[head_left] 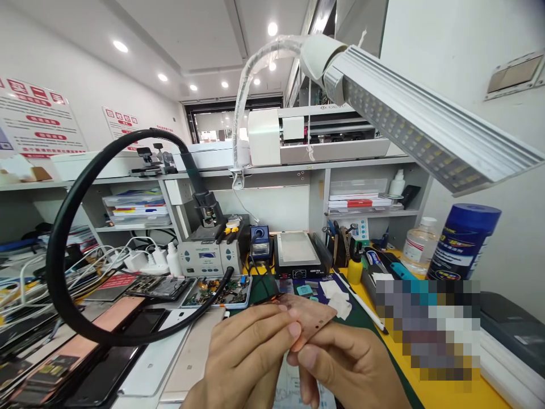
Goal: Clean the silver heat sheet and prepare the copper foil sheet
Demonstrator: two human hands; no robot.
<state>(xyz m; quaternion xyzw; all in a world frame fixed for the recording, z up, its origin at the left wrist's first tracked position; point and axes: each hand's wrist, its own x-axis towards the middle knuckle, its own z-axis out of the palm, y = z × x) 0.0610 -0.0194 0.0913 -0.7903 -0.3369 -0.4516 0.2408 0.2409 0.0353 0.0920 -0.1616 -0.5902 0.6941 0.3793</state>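
We hold a thin copper-coloured plate [313, 318] low in the middle of the view, above the green mat [259, 287]; our left hand [247, 355] pinches its near edge with closed fingers, and our right hand [340, 366] grips it from below, thumb pressed up against it. Small holes dot its edge; we see no writing on it. Behind stands a grey soldering station [206, 255], its display too small to read. The blue can [462, 241] at right carries yellow lettering we cannot make out. A blurred patch [428, 326] hides things beside it. A black hose [68, 238] loops at left. Red wall posters [36, 119] are illegible.
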